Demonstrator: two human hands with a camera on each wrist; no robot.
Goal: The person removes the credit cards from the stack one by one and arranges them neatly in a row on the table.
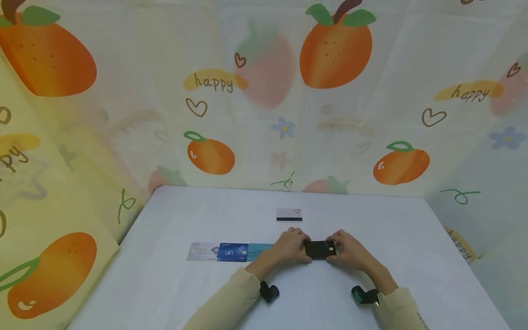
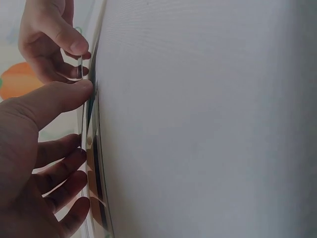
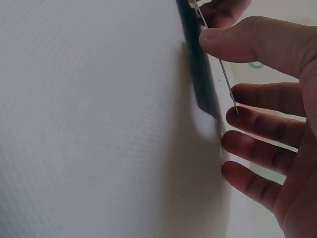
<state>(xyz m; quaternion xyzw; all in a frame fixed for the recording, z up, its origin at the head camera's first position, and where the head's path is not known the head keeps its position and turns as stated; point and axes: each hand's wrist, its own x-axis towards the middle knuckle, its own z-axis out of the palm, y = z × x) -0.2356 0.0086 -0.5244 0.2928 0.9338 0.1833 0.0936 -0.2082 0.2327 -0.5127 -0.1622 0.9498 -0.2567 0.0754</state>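
Both hands hold a black card [image 1: 319,250] with a small chip mark by its right end. The left hand [image 1: 292,246] grips its left end, and the right hand [image 1: 348,251] grips the right end. Seen edge-on in the right wrist view, the card [image 3: 227,79] is a thin line between the thumb and fingers, slightly off the tabletop. A dark strip [image 3: 200,69] shows beside it; what that is I cannot tell. Left of the left hand lie a pale silver card [image 1: 202,251], a blue card [image 1: 233,252] and a teal card [image 1: 259,250], partly hidden by that hand.
Beyond the hands, a pale card with a black stripe [image 1: 289,215] lies on the white table [image 1: 165,293]. A fruit-printed cloth [image 1: 264,137] hangs behind the table's back edge, with more cloth at the sides. Each wrist wears a small dark camera [image 1: 269,292].
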